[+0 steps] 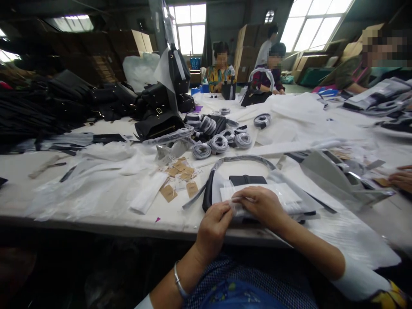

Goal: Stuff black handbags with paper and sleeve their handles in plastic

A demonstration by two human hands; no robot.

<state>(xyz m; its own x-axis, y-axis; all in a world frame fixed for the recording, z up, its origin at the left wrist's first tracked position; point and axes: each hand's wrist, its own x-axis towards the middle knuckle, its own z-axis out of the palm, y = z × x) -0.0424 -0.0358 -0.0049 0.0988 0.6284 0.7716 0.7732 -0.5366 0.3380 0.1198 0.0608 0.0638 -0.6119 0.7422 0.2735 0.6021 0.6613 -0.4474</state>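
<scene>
A black handbag (208, 193) lies on the white table in front of me. Its arched handle (244, 159) is wrapped in greyish film, and white sheets cover much of its body. Over the bag's near edge, my left hand (214, 225) and my right hand (259, 204) meet with fingertips pinched together. Between them is a thin, translucent piece of plastic film (236, 208), partly hidden by the fingers. Brown hang tags (185, 171) with white strings are piled to the left of the bag.
Coiled, wrapped straps (219, 143) sit beyond the bag. Black handbags (159, 122) are heaped at left. White sheets (289, 113) spread across the back, and grey wrapped pieces (334, 171) lie at right. Other people work around the table; a co-worker's hand (402, 177) shows at the right edge.
</scene>
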